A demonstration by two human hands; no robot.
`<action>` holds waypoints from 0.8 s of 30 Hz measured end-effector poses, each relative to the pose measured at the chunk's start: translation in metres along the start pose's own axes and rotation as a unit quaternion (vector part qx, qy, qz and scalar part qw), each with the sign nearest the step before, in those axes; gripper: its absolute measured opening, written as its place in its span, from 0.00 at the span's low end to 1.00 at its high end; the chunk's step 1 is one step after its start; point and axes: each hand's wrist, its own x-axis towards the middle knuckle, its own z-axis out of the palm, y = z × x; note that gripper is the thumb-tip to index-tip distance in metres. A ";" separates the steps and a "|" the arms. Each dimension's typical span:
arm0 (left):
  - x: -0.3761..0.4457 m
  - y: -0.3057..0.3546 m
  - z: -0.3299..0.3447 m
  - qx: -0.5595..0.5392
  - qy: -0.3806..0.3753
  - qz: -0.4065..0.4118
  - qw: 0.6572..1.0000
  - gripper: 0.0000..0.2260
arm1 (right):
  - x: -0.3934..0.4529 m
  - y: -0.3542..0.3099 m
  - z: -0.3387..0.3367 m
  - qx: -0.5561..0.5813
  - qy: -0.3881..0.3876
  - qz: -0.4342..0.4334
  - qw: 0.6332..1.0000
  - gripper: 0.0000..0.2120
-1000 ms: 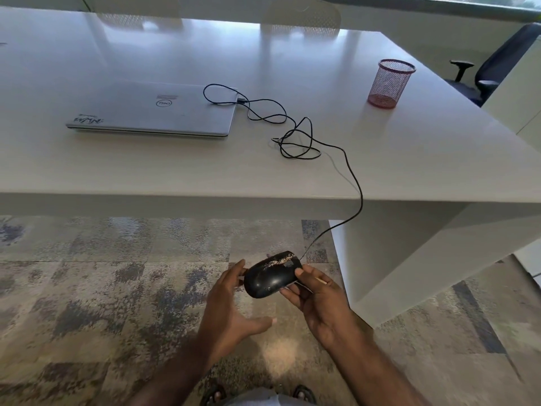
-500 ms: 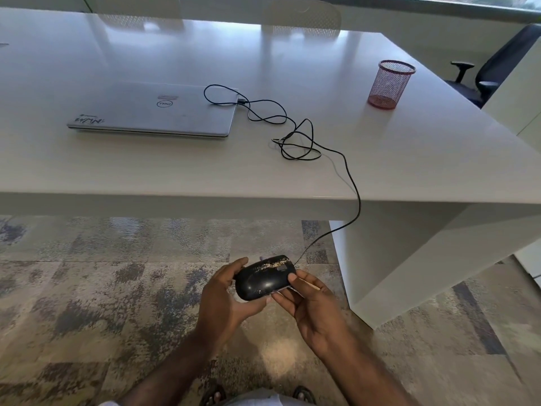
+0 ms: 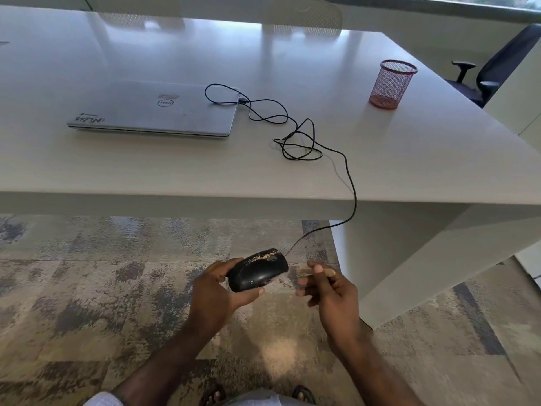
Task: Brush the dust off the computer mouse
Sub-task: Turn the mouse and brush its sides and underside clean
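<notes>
My left hand (image 3: 218,291) gripped the dusty mouse (image 3: 257,270); my right hand (image 3: 330,288), blurred, pinched a pale stick (image 3: 317,271) just right of it.

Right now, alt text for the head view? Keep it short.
A person's left hand grips a dusty black computer mouse above patterned carpet, while the right hand, motion-blurred, is off the mouse beside it. The mouse's cable runs up over the edge of a white table toward a closed Dell laptop; a red mesh pen cup stands farther right.

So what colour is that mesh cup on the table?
Red mesh cup, clearest in the head view.
</notes>
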 end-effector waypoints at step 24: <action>0.022 0.004 -0.009 -0.047 0.003 -0.028 0.998 0.22 | -0.005 0.007 -0.017 -0.166 -0.045 -0.344 0.923 0.10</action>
